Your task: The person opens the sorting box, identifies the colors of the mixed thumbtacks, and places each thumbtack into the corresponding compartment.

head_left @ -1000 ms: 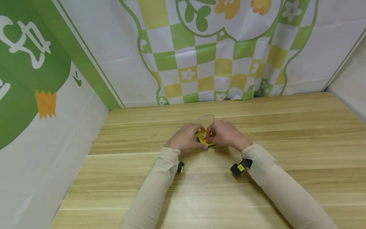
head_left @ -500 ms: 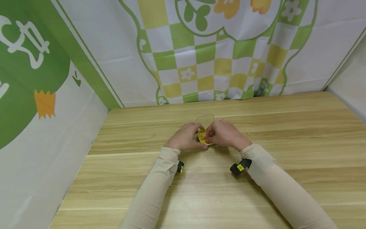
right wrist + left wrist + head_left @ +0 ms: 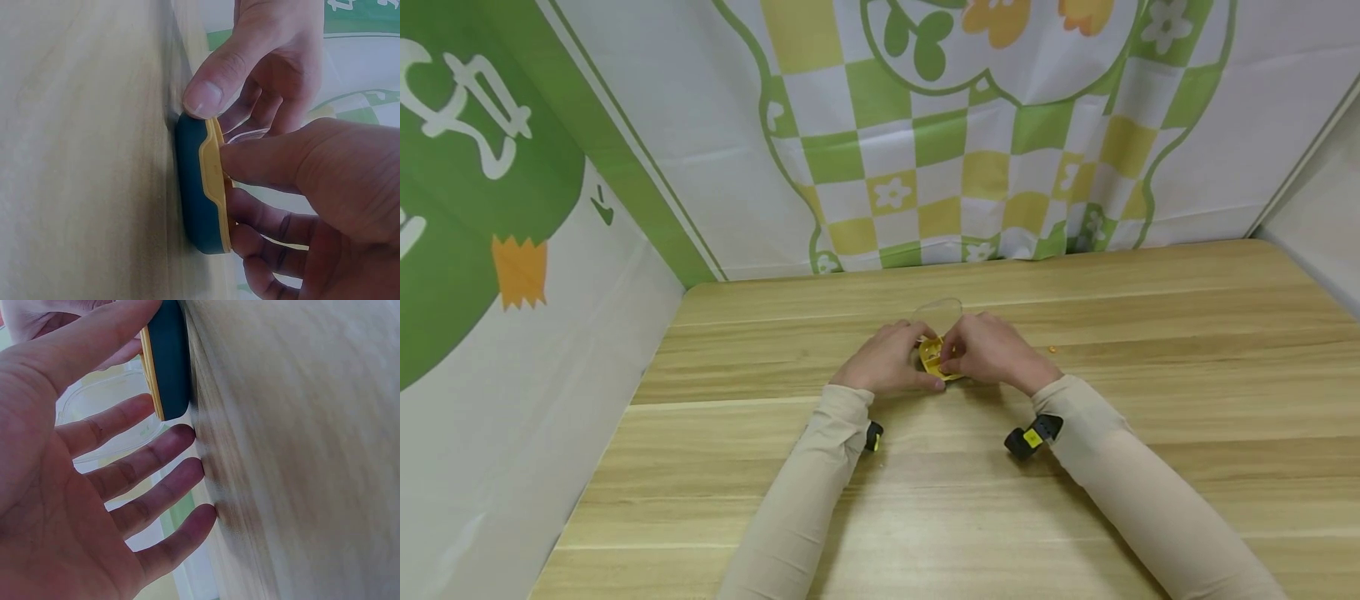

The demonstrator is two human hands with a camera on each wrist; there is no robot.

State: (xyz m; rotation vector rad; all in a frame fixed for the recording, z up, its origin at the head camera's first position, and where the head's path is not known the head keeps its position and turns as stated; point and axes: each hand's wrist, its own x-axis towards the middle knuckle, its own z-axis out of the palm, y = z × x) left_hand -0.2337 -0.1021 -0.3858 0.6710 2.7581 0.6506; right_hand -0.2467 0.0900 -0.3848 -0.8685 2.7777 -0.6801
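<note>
A small pill box lies on the table, its clear lid raised at the far side. Its yellow inside has compartments; the base is dark teal in the right wrist view. My left hand pinches the box between thumb and index finger, and the other fingers spread with their tips on or near the tabletop. The right hand reaches in from the other side, thumb and bent fingers at the yellow compartments. Whether those fingertips hold something small is hidden.
A tiny orange piece lies on the wooden table to the right of the hands. Behind the table hangs a patterned cloth; another covers the left side. Black wrist cameras sit under both sleeves.
</note>
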